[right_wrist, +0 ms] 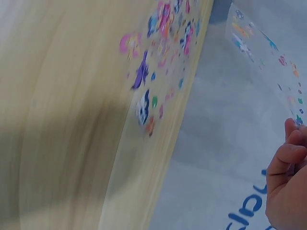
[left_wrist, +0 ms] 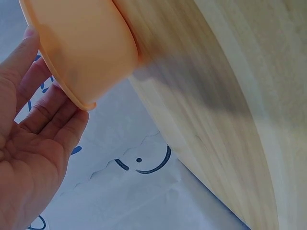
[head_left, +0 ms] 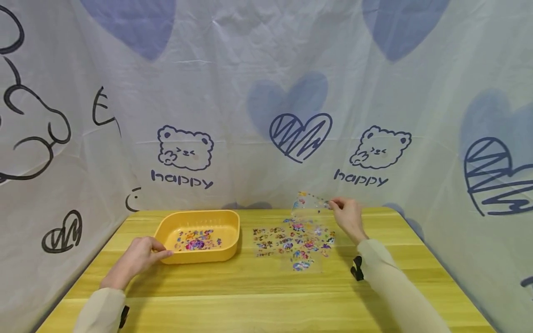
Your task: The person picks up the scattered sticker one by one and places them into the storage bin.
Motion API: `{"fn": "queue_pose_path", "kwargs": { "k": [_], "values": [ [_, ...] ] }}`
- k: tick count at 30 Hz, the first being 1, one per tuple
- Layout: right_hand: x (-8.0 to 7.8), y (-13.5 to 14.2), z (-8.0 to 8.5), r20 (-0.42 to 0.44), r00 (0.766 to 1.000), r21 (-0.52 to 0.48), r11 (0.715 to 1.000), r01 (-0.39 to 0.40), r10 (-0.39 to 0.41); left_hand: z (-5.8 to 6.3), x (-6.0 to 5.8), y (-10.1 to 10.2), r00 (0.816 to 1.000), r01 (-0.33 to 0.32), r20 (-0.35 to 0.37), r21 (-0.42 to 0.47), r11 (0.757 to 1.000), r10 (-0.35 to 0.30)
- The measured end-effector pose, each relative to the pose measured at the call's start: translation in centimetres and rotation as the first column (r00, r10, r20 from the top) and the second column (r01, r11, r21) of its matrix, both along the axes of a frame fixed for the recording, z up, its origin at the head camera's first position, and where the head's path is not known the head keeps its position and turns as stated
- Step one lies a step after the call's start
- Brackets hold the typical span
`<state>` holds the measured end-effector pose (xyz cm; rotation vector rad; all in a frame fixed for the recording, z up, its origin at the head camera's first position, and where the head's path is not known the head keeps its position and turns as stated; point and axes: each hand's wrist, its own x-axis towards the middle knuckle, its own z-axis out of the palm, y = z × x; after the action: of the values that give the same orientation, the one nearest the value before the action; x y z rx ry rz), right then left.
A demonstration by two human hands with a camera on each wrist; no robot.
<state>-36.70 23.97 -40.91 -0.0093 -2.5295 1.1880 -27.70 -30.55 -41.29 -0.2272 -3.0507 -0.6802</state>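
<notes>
My right hand [head_left: 349, 216] pinches the edge of a clear sticker sheet [head_left: 306, 203] with small colourful figures, held up above the back of the table. The raised sheet [right_wrist: 268, 52] slants away from the fingertips in the right wrist view. Below it, several clear sticker sheets [head_left: 287, 244] lie overlapping on the table. At the left, my left hand [head_left: 139, 259] holds the near left corner of a yellow plastic tray [head_left: 208, 255]. The left wrist view has the thumb and fingers at the rim of the tray [left_wrist: 91, 48]. Colourful stickers [head_left: 195, 241] lie inside the tray.
The wooden table [head_left: 258, 305] runs back to a hanging white cloth [head_left: 258, 180] printed with hearts and bears. More of this cloth closes off both sides. Dark straps show at both sleeves [head_left: 391, 282].
</notes>
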Motion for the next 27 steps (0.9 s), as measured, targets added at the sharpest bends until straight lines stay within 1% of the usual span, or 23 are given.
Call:
{"fn": "queue_pose_path", "kwargs": {
  "k": [6,8,13,21,27],
  "values": [
    [-0.1,-1.9,-0.2,0.041,0.999,-0.053,0.998,-0.034,0.036,-0.2,0.0,0.0,1.0,0.01,-0.016,-0.002,1.0,-0.01],
    [-0.2,-2.6,-0.2,0.039,0.998,-0.072,0.996,-0.049,0.052,-0.2,0.0,-0.1,1.0,0.012,-0.021,-0.003,1.0,-0.012],
    [-0.3,-4.2,-0.2,0.009,0.997,-0.086,0.993,-0.082,0.083,-0.3,0.0,-0.1,0.999,0.013,-0.038,-0.007,1.0,-0.013],
    [-0.6,-6.2,0.1,-0.029,0.992,-0.072,0.989,-0.128,0.126,-0.3,0.0,-0.2,0.998,0.027,-0.059,-0.009,1.0,-0.027],
    [-0.8,-7.9,0.7,-0.039,0.986,-0.111,0.98,-0.164,0.16,-0.2,-0.1,0.0,0.998,0.027,-0.056,-0.015,1.0,-0.028]
  ]
}}
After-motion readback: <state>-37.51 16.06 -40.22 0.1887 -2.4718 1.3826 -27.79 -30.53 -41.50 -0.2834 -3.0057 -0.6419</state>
